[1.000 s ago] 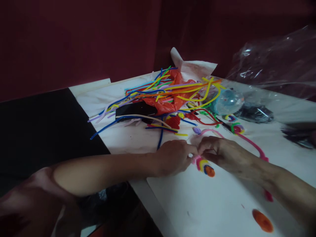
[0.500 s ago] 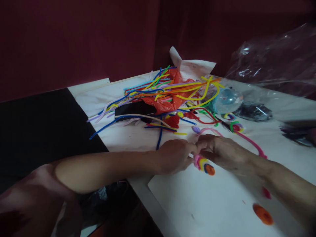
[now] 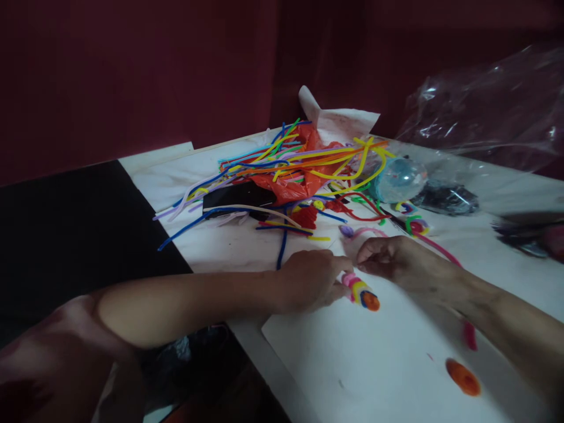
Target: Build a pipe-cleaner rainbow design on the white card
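Observation:
My left hand [image 3: 311, 281] is closed at the fingertips on the pink end of a short multicoloured pipe-cleaner piece [image 3: 360, 292], banded pink, yellow, blue and orange. Its orange end points toward the lower right over white paper [image 3: 352, 358]. Just right of it, my right hand [image 3: 392, 258] has its fingers curled in a pinch; what they hold, if anything, is too small to make out. A pale pink pipe cleaner [image 3: 372, 230] arcs behind that hand, beside a small purple coil [image 3: 346, 231]. An orange coiled disc [image 3: 462, 377] lies at the lower right.
Loose pipe cleaners [image 3: 264, 167] and a red plastic bag [image 3: 297, 188] are heaped at the back. Right of them are a clear rounded container [image 3: 402, 179], a dark plastic-wrapped bundle [image 3: 449, 198] and small coloured coils [image 3: 416, 225]. Clear plastic film [image 3: 480, 111] rises at the right.
My hands, close together before, have moved apart: the right hand has drawn a little away from the left. More of the pink end of the piece shows. The view has shifted slightly.

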Available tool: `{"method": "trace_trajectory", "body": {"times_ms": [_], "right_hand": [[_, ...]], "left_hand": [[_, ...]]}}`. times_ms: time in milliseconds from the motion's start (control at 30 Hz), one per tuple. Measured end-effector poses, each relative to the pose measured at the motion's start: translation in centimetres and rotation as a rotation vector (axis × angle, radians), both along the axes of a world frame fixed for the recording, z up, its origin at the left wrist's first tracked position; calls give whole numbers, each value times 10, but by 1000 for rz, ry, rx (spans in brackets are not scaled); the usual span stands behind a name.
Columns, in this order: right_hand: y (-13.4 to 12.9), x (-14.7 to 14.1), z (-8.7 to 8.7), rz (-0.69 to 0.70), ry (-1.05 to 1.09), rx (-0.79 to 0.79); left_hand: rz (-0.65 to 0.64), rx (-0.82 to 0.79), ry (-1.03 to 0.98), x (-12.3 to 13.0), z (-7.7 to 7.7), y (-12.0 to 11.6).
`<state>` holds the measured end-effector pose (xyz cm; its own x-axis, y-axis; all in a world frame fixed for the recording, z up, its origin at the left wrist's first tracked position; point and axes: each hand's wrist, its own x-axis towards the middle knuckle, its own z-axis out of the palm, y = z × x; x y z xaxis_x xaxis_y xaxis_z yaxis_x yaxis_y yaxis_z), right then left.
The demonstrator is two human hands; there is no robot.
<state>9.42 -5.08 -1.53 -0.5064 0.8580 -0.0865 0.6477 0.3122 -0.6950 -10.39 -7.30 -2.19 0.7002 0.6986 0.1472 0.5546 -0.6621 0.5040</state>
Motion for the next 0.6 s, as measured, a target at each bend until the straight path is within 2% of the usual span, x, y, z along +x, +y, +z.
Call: {"method": "trace_trajectory", "body": {"times_ms": [200, 600], "right_hand": [[-1, 0, -4, 34, -40, 5], [-11, -16, 15, -11, -337, 127]], "left_hand": [[-18, 2, 45, 2, 3, -1], [-31, 41, 86, 2, 2, 0]]}}
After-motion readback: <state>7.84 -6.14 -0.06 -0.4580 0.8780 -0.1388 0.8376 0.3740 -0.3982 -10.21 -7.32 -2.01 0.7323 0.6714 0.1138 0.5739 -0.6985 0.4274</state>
